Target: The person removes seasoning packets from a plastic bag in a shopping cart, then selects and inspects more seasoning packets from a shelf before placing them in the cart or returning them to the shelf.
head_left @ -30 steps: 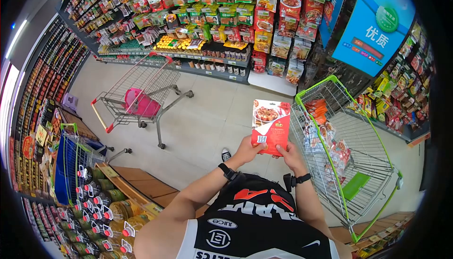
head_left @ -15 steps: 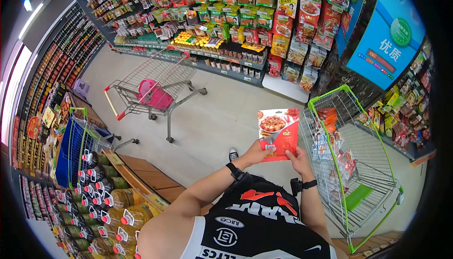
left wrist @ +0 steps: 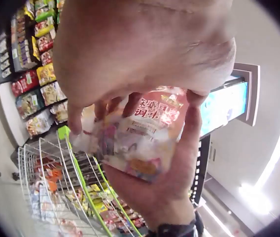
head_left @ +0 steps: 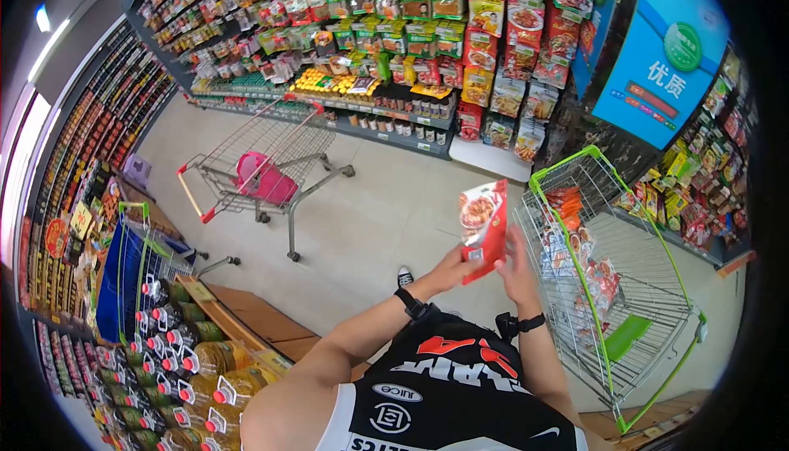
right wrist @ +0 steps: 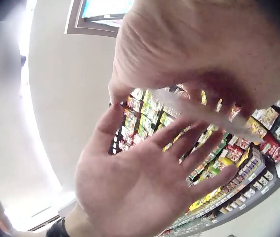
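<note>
A red and white food packet [head_left: 485, 225] with a picture of a dish on its front is tilted, turned partly edge-on in the head view. My left hand [head_left: 452, 270] grips its lower part, thumb on the front and fingers behind. My right hand [head_left: 515, 266] is at the packet's right edge, its fingers extended and pointing up. In the left wrist view the back of the packet [left wrist: 147, 128] shows, with my right palm [left wrist: 155, 197] close behind it. The right wrist view shows the packet as a thin pale edge [right wrist: 219, 116] across my left hand's fingers [right wrist: 169, 133].
A green-rimmed shopping cart [head_left: 592, 278] with several packets in it stands at the right. Another cart [head_left: 263, 167] holding a pink item is ahead on the left. Bottles of oil [head_left: 214, 360] are stacked at the lower left. Shelves of packets [head_left: 394, 7] line the far side.
The packet has turned from facing me flat to nearly edge-on. My right hand's thumb has come off its front and the fingers have straightened; my left hand still grips it.
</note>
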Tool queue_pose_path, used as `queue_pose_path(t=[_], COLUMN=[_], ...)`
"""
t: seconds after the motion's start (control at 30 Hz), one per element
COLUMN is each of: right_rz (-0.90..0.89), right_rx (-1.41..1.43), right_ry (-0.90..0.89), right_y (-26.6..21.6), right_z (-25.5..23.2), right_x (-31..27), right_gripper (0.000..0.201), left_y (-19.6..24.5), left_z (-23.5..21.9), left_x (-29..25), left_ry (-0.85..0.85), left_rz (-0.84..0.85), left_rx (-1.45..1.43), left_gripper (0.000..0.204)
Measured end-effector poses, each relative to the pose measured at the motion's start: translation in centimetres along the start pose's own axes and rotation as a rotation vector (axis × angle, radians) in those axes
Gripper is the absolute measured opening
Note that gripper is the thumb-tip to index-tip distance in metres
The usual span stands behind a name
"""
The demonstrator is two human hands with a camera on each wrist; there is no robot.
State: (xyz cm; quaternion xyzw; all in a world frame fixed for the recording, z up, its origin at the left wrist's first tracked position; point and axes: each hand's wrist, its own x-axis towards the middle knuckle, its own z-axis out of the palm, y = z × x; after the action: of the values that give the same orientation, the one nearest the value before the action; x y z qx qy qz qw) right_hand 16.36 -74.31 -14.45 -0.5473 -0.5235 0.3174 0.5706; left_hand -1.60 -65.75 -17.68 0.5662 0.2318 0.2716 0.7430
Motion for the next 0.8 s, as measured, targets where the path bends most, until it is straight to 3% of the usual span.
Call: queue_pose_path(t=[0.1,0.2,0.3,0.43,0.5,0.6,0.7,0.8], right_rz=[0.13,0.296,0.365,0.577,0.545,0.494,0.566,0.44], right_rx=[0.361,0.464,0.617,0.856,0.81,0.635,0.573,0.463], right_ry=[-0.072,-0.073,-0.07,-0.073,-0.165,-0.316,-0.389,-0.415], right_y=[5.4,3.8,3.1,3.2,2.9,-0.6,-1.6,-1.0], right_z=[0.3,-0.9,-1.8,-2.3,-2.2,-2.9,-3.6,-3.4], right_x=[-1.3,-1.3,-1.8,-3.0,-3.9,-3.6,-3.7,-4.1], right_gripper=[0.074,0.071,0.057,0.044,0.042,0.042,0.044,0.045], left_y=[2.0,1.0,0.3,-0.5,-1.4,1.7,1.7,-0.3], left_z=[2.9,3.3,1.6,1.3,1.1,1.5,1.3,0.9], left_x=[0.3,0.2,0.7,-0.2,0.1,-0.9,-1.7,-1.4], left_ry=[-0.257,-0.226,-0.311,-0.011,0.085,-0.198,-0.249,-0.265], left_rz=[0.187,0.309,0.288,0.047,-0.042,-0.098,-0.257,-0.261], left_rx=[0.211,0.424,0.575,0.288,0.035,0.007,0.032,-0.021], left_gripper=[0.059,0.06,0.063,0.06,0.056,0.046,0.037,0.032])
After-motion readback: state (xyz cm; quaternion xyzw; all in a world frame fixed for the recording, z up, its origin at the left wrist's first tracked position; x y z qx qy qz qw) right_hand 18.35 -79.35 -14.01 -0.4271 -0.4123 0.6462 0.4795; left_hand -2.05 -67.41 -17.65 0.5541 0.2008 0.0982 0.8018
